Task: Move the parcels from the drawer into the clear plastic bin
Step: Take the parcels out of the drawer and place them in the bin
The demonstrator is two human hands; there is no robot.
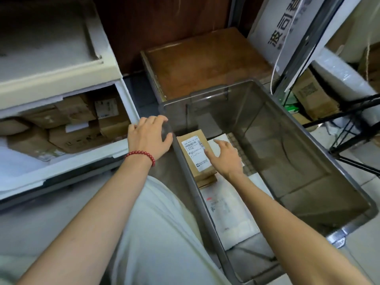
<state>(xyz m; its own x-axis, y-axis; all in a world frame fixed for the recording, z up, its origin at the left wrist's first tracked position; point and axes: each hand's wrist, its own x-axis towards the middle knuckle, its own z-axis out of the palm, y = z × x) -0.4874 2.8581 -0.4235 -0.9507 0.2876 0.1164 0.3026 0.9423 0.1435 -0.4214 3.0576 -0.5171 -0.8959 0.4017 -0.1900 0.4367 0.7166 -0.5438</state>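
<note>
The clear plastic bin (287, 153) stands on the floor at centre right. Inside it lie a brown cardboard parcel (197, 155) with a white label, a white padded parcel (228, 214) nearer me, and another white parcel (216, 145) under my right hand. My right hand (226, 157) reaches into the bin, fingers straight, touching the brown parcel's right side. My left hand (151, 136), with a red bead bracelet at the wrist, grips the bin's far left corner rim. The open white drawer (86, 161) at left holds several brown cardboard parcels (78, 128).
A brown wooden box (205, 62) sits behind the bin. A metal shelf post (304, 54) and black wire rack (353, 128) stand at right, with cardboard boxes (312, 95) behind. My pale trouser leg (156, 233) is between drawer and bin.
</note>
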